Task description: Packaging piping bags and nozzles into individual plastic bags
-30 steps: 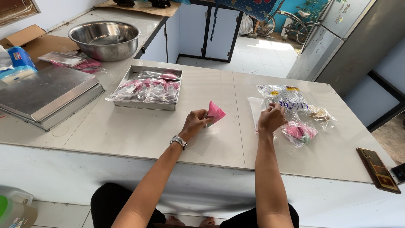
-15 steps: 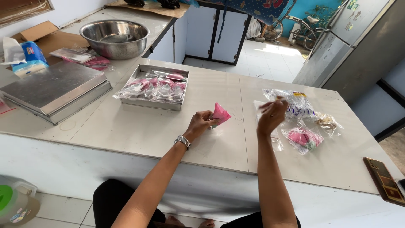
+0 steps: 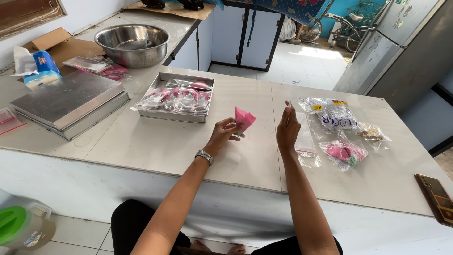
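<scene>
While hands (image 3: 257, 132) hold pink wrap (image 3: 244, 119), metal tray (image 3: 160, 114) holding bagged pink packets (image 3: 181, 97).

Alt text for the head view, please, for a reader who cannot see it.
Seen from above, a person at a pale counter holds a folded pink piece in the left hand and lifts a clear plastic bag with the right hand. A metal tray of packed pink items sits behind; more plastic bags lie at right.

A small pink folded packet (image 3: 245, 118), roughly triangular with a crumpled top edge, was pinched upright in the left hand (image 3: 224, 133) above the surface (image 3: 155, 146). A thin, clear plastic sleeve (image 3: 289, 107) stood on edge in the right hand (image 3: 287, 132).
</scene>
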